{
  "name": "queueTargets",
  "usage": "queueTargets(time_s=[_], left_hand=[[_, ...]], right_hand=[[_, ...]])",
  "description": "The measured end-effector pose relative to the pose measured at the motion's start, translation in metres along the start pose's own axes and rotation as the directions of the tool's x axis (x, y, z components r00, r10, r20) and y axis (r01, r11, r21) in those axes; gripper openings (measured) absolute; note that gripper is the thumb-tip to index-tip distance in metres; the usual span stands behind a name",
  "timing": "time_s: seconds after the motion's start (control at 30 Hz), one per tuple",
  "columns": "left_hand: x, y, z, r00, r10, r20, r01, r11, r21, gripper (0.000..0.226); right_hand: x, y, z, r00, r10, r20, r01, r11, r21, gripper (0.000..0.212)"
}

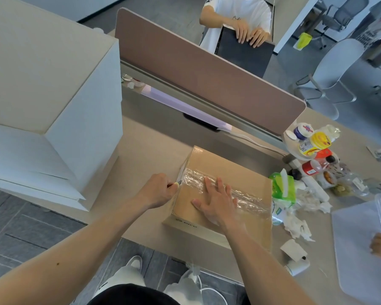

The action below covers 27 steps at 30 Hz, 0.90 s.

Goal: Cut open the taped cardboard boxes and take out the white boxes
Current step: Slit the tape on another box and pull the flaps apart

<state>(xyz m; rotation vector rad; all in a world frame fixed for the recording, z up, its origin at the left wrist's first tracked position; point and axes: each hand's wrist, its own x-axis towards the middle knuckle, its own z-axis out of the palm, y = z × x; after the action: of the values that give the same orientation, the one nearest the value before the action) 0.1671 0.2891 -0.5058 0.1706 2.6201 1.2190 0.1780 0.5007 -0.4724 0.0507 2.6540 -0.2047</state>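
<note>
The cardboard box (220, 164) lies at the table's (154, 148) near edge, its tape (249, 200) apparently still sealed. The cut looks barely begun, and no white box is out of it. The left hand (157, 190) curls round a small cutter (177, 183), its blade at the tape's left end. The right hand (216, 202) lies flat on the lid, fingers spread, holding nothing. Bare table lies to the left, before a tall white stack (53, 89) — on the right a green tissue pack (282, 188) sits just beside the box.

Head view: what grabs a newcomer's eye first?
The cardboard box at centre, clear tape across its top: the right hand presses flat on it while the left hand grips a cutter at the box's left edge. A big stack of white boxes fills the left; bottles and tissues crowd the right.
</note>
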Motion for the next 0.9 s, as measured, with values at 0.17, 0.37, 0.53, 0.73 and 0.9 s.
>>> queueTargets(time_s=[0.17, 0.37, 0.53, 0.73, 0.9], left_hand=[[0.000, 0.003, -0.001, 1.000, 0.012, 0.004, -0.012, 0.999, 0.033, 0.051], [-0.004, 0.003, 0.001, 1.000, -0.002, 0.011, 0.001, 1.000, 0.031, 0.042], [-0.009, 0.002, 0.001, 1.000, 0.015, 0.009, -0.016, 0.999, 0.043, 0.045], [-0.015, -0.003, -0.001, 1.000, 0.002, -0.001, -0.002, 1.000, 0.006, 0.050], [-0.032, -0.032, -0.001, 0.952, -0.303, -0.036, 0.288, 0.931, -0.224, 0.036]], right_hand=[[0.000, 0.000, 0.001, 1.000, -0.002, -0.007, 0.002, 1.000, -0.010, 0.088], [-0.001, -0.001, 0.000, 1.000, -0.005, -0.005, 0.005, 1.000, -0.016, 0.088], [0.000, 0.000, 0.001, 1.000, -0.003, -0.008, 0.003, 1.000, -0.012, 0.088], [-0.001, -0.001, -0.001, 1.000, -0.006, -0.006, 0.006, 1.000, -0.009, 0.088], [-0.001, 0.000, 0.000, 1.000, -0.008, -0.010, 0.008, 1.000, 0.003, 0.087]])
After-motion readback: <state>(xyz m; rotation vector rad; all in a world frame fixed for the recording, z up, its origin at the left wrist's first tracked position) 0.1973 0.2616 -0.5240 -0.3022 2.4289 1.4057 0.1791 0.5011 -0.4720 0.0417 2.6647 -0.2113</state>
